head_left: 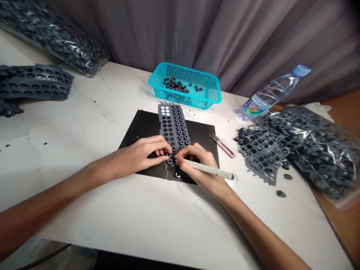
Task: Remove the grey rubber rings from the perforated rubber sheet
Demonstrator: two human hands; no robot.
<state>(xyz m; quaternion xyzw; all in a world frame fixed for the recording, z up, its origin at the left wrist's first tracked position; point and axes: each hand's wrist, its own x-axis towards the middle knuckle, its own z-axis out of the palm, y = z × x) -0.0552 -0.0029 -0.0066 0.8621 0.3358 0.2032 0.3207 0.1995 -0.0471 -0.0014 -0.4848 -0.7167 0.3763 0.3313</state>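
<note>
A long grey rubber sheet (173, 127) of rings and punched holes lies on a black mat (143, 129) in the middle of the white table. My left hand (147, 152) presses its fingertips on the sheet's near end, fingers curled. My right hand (197, 159) grips a pale stick-like tool (212, 171) like a pen, its tip at the same spot on the sheet.
A turquoise basket (209, 93) with several loose grey rings stands behind the mat. A pink cutter (223, 146), a pile of spent grey sheets (260, 152), bagged rings (315, 146) and a water bottle (274, 92) lie right. More sheets (33, 82) and a bag (56, 35) sit far left.
</note>
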